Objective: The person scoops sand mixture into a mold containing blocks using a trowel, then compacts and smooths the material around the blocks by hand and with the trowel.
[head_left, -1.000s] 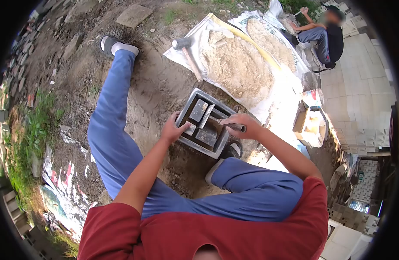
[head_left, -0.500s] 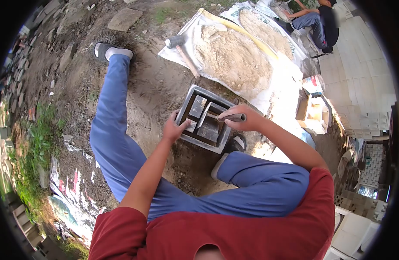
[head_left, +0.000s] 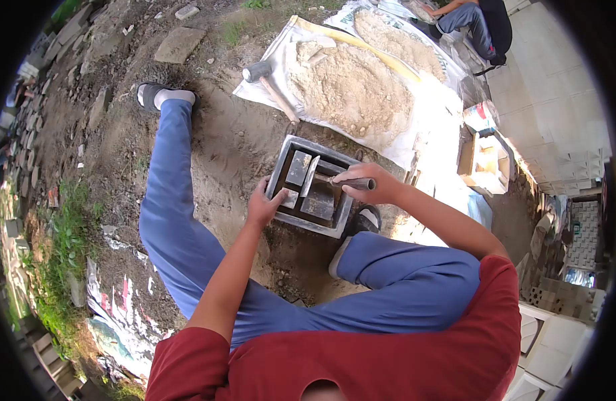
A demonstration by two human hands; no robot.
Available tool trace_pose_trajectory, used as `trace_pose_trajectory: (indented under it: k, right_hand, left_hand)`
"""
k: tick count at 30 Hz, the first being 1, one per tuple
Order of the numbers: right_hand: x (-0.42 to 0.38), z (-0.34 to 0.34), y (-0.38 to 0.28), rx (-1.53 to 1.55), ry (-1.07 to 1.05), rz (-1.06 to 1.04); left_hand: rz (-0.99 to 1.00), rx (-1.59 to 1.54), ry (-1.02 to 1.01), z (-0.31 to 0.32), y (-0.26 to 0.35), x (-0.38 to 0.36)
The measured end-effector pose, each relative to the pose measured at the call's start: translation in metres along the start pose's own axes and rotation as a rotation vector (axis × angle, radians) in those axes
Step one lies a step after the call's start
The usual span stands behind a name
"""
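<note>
A grey rectangular block mould (head_left: 348, 162) lies on the dirt between my legs, with dark metal plates (head_left: 317, 202) and a smaller block (head_left: 298, 167) inside it. My right hand (head_left: 373, 182) is closed around the dark round handle (head_left: 358, 184) of a trowel. The trowel's thin blade (head_left: 310, 176) stands on edge inside the mould, beside the smaller block. At the mould's left side, my left hand (head_left: 262, 204) grips the wall, with its thumb reaching over onto a small pale piece (head_left: 290, 198) inside.
Beyond the mould, a mallet (head_left: 270, 90) lies at the edge of a white sheet bearing a sand heap (head_left: 351, 90). To the right are a white bucket (head_left: 481, 117) and a wooden box (head_left: 485, 164). Another person (head_left: 478, 30) sits at the upper right, near a pale wall.
The trowel blade has shifted slightly left and looks steeper, close along the smaller block. My left hand stays at the mould's left side. The whole view has tilted a little.
</note>
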State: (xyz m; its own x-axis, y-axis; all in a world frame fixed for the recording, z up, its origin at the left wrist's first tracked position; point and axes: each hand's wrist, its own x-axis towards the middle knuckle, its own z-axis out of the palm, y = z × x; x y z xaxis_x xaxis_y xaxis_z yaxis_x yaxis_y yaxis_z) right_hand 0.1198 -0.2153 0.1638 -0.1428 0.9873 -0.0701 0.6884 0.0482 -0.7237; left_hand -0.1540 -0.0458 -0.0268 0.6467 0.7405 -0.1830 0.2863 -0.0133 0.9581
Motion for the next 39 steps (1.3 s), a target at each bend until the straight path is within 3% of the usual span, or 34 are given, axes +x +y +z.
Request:
trace_pose_trajectory:
  k: [3, 5, 6, 11, 14, 17, 19, 21, 25, 39]
  right_hand:
    - [-0.010, 0.009, 0.006, 0.083, -0.005, 0.006]
    - [-0.005, 0.005, 0.002, -0.002, 0.016, -0.122]
    - [-0.006, 0.004, 0.000, 0.055, 0.033, -0.036]
    - [-0.010, 0.013, 0.012, -0.001, -0.038, -0.089]
    - [-0.012, -0.012, -0.018, 0.004, 0.021, 0.006]
    - [-0.013, -0.033, -0.043, 0.045, 0.145, -0.101]
    - [-0.011, -0.034, -0.061, 0.081, 0.182, -0.062]
    - [-0.007, -0.026, -0.075, 0.269, 0.307, 0.230]
    - [0.010, -0.012, -0.088, 0.191, 0.326, 0.307]
    - [0.053, 0.010, -0.092, 0.143, 0.300, 0.256]
  left_hand:
    - [-0.031, -0.005, -0.007, 0.004, 0.000, -0.007]
    - [0.007, 0.004, 0.029, 0.003, -0.004, -0.003]
    - [0.011, 0.055, 0.052, 0.004, -0.008, -0.003]
    - [0.023, 0.020, 0.031, 0.004, -0.001, -0.004]
    - [0.060, 0.008, 0.070, 0.003, -0.004, -0.006]
    - [0.065, 0.014, 0.091, 0.004, -0.013, -0.003]
    - [0.063, -0.013, 0.122, 0.006, -0.013, -0.008]
    - [0.067, -0.040, 0.148, 0.007, -0.008, -0.009]
    - [0.090, -0.047, 0.162, 0.007, -0.010, -0.009]
    - [0.133, -0.071, 0.189, 0.007, -0.014, -0.008]
